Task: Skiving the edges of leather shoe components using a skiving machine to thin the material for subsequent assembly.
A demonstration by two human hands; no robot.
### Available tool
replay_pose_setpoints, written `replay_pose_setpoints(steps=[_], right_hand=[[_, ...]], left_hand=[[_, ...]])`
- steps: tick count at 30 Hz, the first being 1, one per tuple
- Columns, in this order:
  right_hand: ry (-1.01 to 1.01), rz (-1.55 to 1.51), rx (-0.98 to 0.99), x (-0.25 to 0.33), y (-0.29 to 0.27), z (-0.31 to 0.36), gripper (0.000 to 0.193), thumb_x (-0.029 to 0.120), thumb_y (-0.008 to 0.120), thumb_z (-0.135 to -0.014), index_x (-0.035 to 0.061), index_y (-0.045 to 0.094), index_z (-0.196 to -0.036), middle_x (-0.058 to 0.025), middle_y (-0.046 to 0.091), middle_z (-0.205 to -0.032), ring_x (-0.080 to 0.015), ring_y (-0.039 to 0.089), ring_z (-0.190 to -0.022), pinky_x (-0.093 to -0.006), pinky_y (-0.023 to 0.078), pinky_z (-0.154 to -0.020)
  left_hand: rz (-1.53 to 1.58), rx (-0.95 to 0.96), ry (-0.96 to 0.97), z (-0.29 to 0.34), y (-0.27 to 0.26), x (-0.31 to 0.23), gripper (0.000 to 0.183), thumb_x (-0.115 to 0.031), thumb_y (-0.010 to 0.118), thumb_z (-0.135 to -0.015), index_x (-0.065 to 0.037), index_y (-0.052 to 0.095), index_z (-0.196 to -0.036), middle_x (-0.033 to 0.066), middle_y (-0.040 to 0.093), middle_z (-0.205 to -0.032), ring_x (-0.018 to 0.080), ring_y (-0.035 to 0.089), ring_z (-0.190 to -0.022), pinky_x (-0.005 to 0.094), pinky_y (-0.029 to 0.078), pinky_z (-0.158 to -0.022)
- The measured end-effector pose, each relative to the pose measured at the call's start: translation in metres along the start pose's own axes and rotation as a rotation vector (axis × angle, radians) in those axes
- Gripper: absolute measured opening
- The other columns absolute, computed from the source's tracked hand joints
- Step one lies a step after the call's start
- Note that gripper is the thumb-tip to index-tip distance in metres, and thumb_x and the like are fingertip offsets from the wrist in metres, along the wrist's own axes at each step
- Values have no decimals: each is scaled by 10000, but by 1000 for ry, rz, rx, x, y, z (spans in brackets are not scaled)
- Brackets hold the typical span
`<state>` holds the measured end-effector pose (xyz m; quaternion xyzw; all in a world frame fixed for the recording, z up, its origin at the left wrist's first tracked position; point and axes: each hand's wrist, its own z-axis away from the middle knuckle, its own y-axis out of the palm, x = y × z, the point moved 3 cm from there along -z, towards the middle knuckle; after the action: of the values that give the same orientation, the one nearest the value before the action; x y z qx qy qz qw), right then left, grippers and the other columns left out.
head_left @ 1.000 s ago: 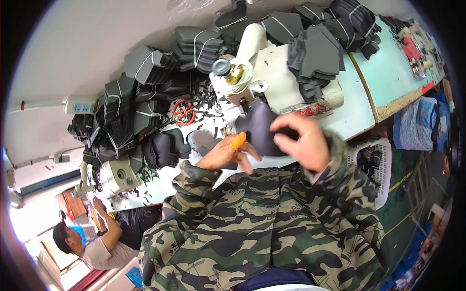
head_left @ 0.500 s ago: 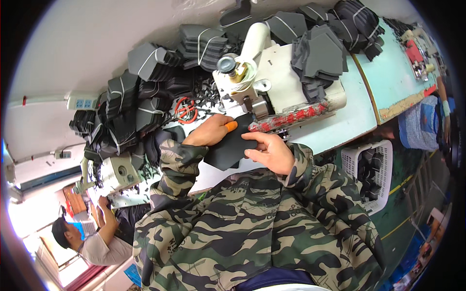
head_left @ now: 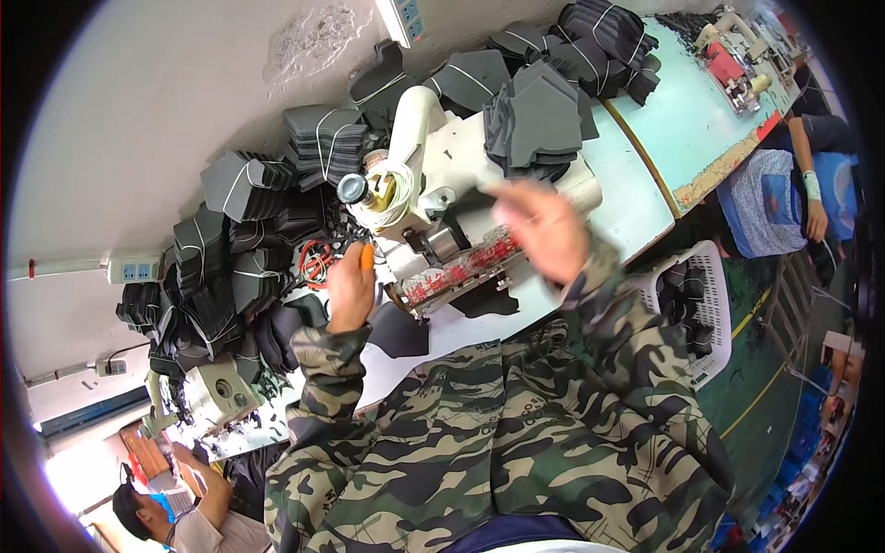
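Observation:
My left hand (head_left: 351, 288), with an orange cover on one finger, is at the left end of the sewing machine (head_left: 406, 198). Its fingers are drawn together, and their inner side is hidden. My right hand (head_left: 551, 235) is smeared by motion above the machine's arm, which has worn red marks. A dark flat foam piece (head_left: 468, 214) reaches from its fingertips toward the machine head and looks held. Another dark flat piece (head_left: 402, 332) lies on the white table below my left hand. More dark material (head_left: 486, 300) shows under the machine's arm.
Bundles of dark cut pieces (head_left: 323, 138) line the wall. A loose grey stack (head_left: 535, 111) rests on the machine bed. Red-handled scissors (head_left: 315, 263) lie among scraps. At right is a white basket (head_left: 721, 313) of dark pieces. Other people (head_left: 198, 521) sit at lower left and far right.
Both hands were on the dark piece in front of the machine. My right hand has swung up and right with a dark piece; my left has let go and moved left. The view has shifted.

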<state>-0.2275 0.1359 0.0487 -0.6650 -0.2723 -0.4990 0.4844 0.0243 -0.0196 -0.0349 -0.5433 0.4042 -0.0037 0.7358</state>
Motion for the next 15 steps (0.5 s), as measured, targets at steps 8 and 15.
replay_pose_setpoints(steps=[8, 15], right_hand=[[-409, 729, -247, -20, -57, -10, 349, 27, 599, -706, 77, 625, -1051, -106, 603, -1117, -313, 517, -1126, -482, 358, -968], [-101, -159, 505, -21, 73, 65, 222, 80, 653, -772, 38, 663, -989, -154, 641, -1022, -273, 627, -915, -336, 483, -817]], left_hand=[[-503, 455, -50, 81, 44, 53, 434, -377, 743, -721, -15, 568, -885, 173, 645, -796, 364, 645, -742, 464, 497, -613], [-469, 617, 126, 80, 30, 39, 342, -304, 711, -741, -47, 601, -938, 174, 650, -809, 368, 632, -810, 472, 486, -702]])
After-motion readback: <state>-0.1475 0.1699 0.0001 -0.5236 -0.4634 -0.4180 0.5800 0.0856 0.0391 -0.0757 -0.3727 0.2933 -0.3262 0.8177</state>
